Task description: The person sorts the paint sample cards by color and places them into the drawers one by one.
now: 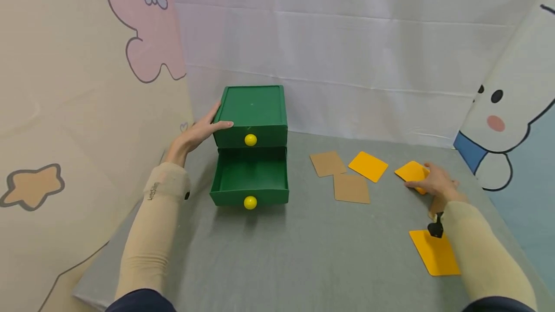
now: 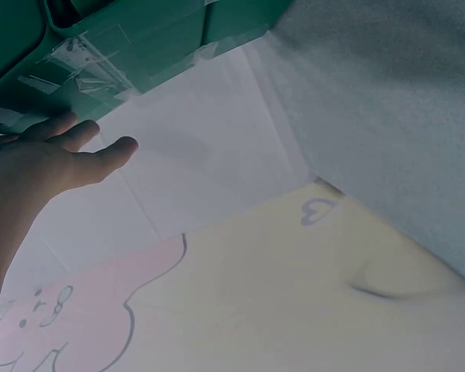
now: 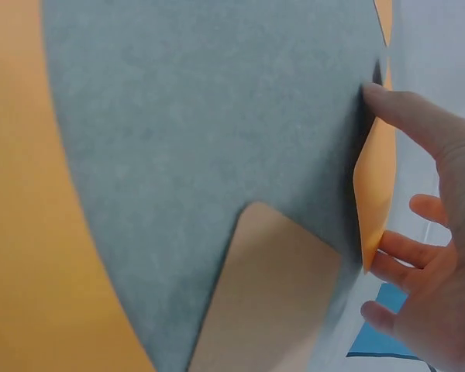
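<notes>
Closest to us, a loose flat yellow card with rounded corners (image 1: 435, 253) lay on the smooth grey counter (image 1: 329, 254). Our beige fabric left sleeve (image 1: 151, 225) read "LetsSlim", the only writing we could make out. Past that, our right hand (image 1: 435, 182) had its grip pinching another thin yellow card (image 1: 411, 171) by opposite edges, well right of the open green plastic drawer (image 1: 251, 177); couldn't tell its long axis. Farther back, our left hand (image 1: 197, 132) lay spread against the green plastic cabinet's (image 1: 252, 105) left side, way farther from that card.
</notes>
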`<state>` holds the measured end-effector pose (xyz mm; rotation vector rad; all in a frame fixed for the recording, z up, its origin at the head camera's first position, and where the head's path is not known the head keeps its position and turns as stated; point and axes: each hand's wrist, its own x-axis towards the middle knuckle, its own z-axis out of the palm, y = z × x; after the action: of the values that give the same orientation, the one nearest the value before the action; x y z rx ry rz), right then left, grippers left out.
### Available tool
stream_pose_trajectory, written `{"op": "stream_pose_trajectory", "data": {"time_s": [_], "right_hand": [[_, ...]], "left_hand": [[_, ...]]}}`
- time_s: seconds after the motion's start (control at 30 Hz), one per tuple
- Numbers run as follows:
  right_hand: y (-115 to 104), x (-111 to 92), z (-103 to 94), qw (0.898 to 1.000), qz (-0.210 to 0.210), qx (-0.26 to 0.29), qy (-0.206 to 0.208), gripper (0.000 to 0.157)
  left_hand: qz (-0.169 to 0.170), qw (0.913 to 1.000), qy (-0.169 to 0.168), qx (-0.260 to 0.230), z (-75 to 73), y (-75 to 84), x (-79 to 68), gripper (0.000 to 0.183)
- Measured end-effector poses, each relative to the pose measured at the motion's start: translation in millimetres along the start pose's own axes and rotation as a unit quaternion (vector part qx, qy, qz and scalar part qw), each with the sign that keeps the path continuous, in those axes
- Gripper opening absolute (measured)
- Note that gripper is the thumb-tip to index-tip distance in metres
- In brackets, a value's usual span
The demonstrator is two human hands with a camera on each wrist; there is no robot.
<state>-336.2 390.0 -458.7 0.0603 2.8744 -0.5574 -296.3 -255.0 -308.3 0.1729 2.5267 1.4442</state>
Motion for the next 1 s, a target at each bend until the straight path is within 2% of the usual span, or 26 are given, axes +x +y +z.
{"op": "stream_pose_trajectory", "data": {"time_s": [0.2,0.53,0.77,1.0], "right_hand": [[-5.8,-2.8,-3.8,1.0,-0.013,-0.012,0.023,0.11],[-43.2,-7.2,-17.9,0.995,-0.079,-0.035,0.052,0.111],[-72.6,-16.3,-19.9,0.989,-0.124,-0.038,0.069,0.102],[-101.8,-33.1,-11.0,0.978,-0.188,-0.028,0.088,0.092]], "left_hand": [[-0.006,1.0,0.002,0.005,-0.2,1.4,-1.2,0.094],[-0.008,0.9999,0.002,0.009,-1.2,2.1,-0.9,0.095],[-0.002,1.0,0.001,0.006,-0.9,2.4,0.4,0.094],[-0.005,1.0,0.0,0.006,-0.4,0.4,-1.2,0.093]]}}
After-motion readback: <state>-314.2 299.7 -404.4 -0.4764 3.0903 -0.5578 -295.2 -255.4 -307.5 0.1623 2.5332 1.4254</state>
